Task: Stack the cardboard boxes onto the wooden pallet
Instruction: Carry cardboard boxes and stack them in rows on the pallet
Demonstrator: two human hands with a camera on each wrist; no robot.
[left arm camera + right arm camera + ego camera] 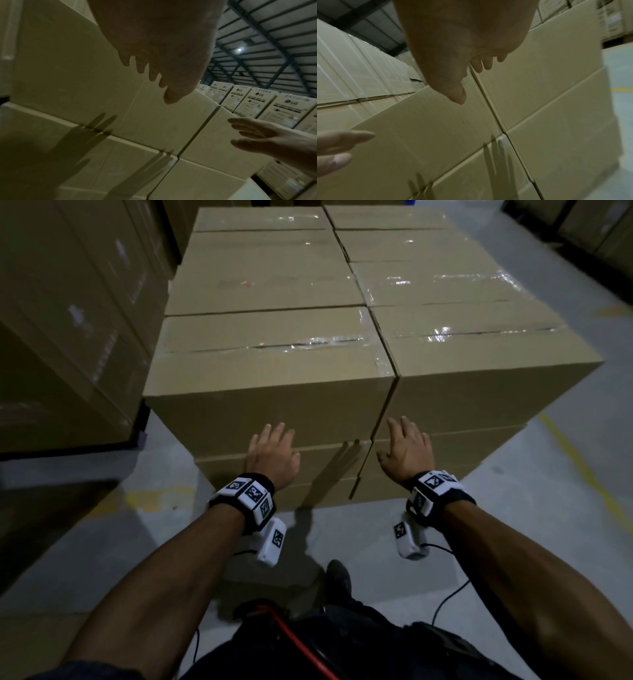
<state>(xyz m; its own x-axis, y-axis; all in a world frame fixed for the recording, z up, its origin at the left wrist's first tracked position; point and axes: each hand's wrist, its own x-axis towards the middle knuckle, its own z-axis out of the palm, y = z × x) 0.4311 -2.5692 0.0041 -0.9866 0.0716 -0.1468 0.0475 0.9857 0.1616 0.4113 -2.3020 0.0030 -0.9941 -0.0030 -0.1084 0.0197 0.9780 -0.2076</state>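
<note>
A stack of plain brown cardboard boxes fills the middle of the head view, several per layer and taped on top. The near-left top box [270, 364] and the near-right top box [479, 361] meet at a vertical seam. My left hand [274, 446] is held with straight, spread fingers in front of the near-left box's front face [77, 81]. My right hand [404, 446] is spread the same way beside the seam [488, 101]. Both hands hold nothing and cast shadows on the lower boxes [329, 470]. No wooden pallet shows under the stack.
A taller wall of wrapped boxes [68, 320] stands close on the left, leaving a narrow gap. Grey concrete floor with a yellow line [582, 467] lies to the right. Cables [445, 601] trail by my foot [337, 577]. Printed boxes [257, 102] are stacked beyond.
</note>
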